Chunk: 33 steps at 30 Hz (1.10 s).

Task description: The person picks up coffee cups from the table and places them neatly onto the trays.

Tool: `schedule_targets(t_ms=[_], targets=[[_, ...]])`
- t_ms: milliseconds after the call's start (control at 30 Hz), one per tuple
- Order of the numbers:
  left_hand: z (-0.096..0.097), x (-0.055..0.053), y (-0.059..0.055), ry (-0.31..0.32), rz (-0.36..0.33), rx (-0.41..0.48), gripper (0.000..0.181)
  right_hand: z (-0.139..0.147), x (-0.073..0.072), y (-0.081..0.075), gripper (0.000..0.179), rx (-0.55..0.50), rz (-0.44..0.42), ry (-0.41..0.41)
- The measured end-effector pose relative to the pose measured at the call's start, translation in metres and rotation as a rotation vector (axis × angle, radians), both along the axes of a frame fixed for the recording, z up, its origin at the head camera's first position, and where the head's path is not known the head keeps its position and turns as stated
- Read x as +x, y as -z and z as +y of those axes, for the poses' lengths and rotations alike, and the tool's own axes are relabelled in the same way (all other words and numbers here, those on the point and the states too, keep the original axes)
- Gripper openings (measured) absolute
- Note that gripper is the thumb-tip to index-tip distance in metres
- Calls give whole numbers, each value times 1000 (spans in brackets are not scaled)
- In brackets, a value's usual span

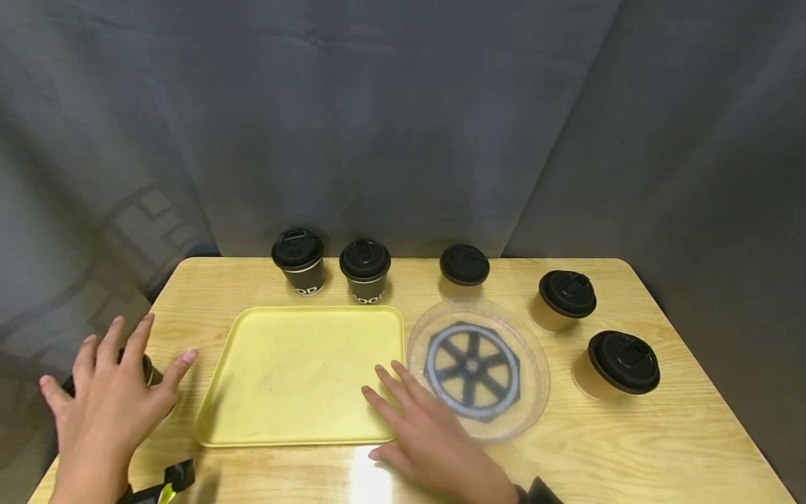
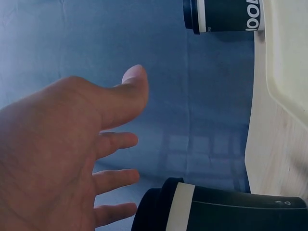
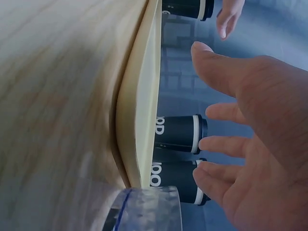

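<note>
My left hand is spread over a dark paper cup with a black lid at the table's left side. The hand hides most of that cup in the head view; the left wrist view shows the dark cup near the fingertips, with nothing gripped. My right hand hovers with extended fingers by the front right corner of a yellow tray, holding nothing. Right of the tray lies a clear round plastic dish with a dark spoked wheel pattern showing in it.
Behind the tray stand two black lidded cups, a left cup and a right cup. Brown cups with black lids stand at the back, at the right and nearer the right edge. A grey curtain hangs behind the table.
</note>
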<state>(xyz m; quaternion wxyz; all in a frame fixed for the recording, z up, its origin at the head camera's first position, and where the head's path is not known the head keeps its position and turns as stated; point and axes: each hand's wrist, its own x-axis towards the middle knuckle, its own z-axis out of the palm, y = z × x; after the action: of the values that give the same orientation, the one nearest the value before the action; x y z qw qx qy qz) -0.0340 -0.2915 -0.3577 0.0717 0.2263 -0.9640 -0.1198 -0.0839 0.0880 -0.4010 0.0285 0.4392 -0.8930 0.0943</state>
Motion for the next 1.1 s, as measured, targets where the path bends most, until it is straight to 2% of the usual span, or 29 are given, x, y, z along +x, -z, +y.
schedule_targets(t_ms=[267, 467, 733, 933, 1100], targets=[[-5, -1, 4, 10, -2, -1, 91, -1, 3, 4, 70, 13, 29, -36], [-7, 1, 7, 21, 1, 4, 91, -4, 7, 5, 67, 22, 13, -44], [-8, -4, 11, 41, -4, 10, 90, -8, 10, 10, 60, 70, 29, -71], [-13, -1, 10, 3, -40, 5, 92, -11, 9, 15, 49, 63, 82, -106], [-16, 3, 9, -14, -25, -3, 90, -12, 10, 18, 44, 78, 113, -129]])
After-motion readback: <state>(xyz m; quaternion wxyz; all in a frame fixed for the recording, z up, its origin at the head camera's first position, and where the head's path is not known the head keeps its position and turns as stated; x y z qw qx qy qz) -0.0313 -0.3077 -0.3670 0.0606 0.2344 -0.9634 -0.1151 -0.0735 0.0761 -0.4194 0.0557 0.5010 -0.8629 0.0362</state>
